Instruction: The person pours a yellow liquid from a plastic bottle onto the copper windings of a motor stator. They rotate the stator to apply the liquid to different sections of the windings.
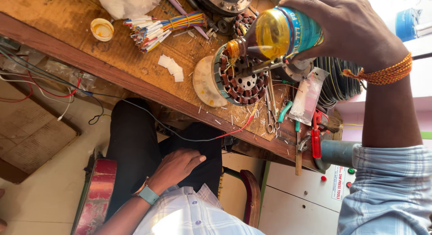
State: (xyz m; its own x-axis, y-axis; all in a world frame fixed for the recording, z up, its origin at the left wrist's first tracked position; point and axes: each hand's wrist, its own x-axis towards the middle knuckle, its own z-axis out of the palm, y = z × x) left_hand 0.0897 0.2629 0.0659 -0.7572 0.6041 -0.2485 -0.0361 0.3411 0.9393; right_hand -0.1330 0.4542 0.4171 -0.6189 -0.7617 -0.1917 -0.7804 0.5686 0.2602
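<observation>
Amber bottle [281, 32]: tipped over copper-wound stator [238, 79] on wooden surface [67, 23]; grasped by right hand [346, 23]
Left hand [177, 165]: released, resting flat on thigh

Light blue checked shirt sleeves, orange braided wristband [382, 74], teal-strapped watch [147, 194] (dark trousers below).

A clear plastic bottle of amber-yellow liquid with a blue printed label [281, 34] is gripped around its body and tipped over sideways, its narrow orange neck pointing at the motor part beside it. That part is a round metal stator ring wound with reddish-brown copper coils [238, 79], standing on edge on the worn wooden tabletop [67, 23], with a pale cream disc against its far face.
</observation>
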